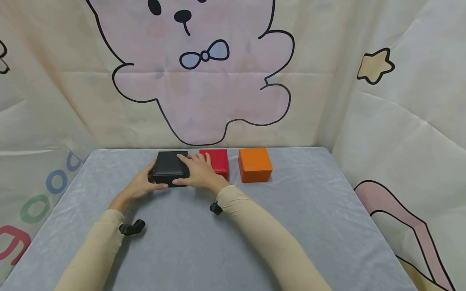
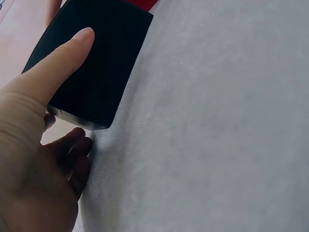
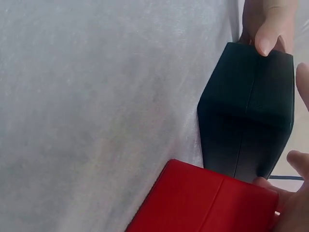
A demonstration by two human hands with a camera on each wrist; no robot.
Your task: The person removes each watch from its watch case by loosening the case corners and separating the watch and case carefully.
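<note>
A black box (image 1: 170, 165) sits at the back of the table, left of a red box (image 1: 217, 161). My left hand (image 1: 140, 182) grips its left end, with the thumb (image 2: 67, 58) pressed flat on the front face. Other left fingers (image 2: 72, 145) curl past the end, partly hidden behind the box. Around the right end spreads my right hand (image 1: 200, 171), with some fingers touching it near the red box. The right wrist view shows one right finger or thumb (image 3: 304, 82) apart from the black box's edge (image 3: 251, 82).
To the right of the red box stands an orange box (image 1: 255, 165) with a small gap between. A grey cloth covers the table (image 1: 200, 250). Behind it hangs a cream curtain (image 1: 316, 101) with cartoon drawings. Both wrists wear black straps (image 1: 132, 228).
</note>
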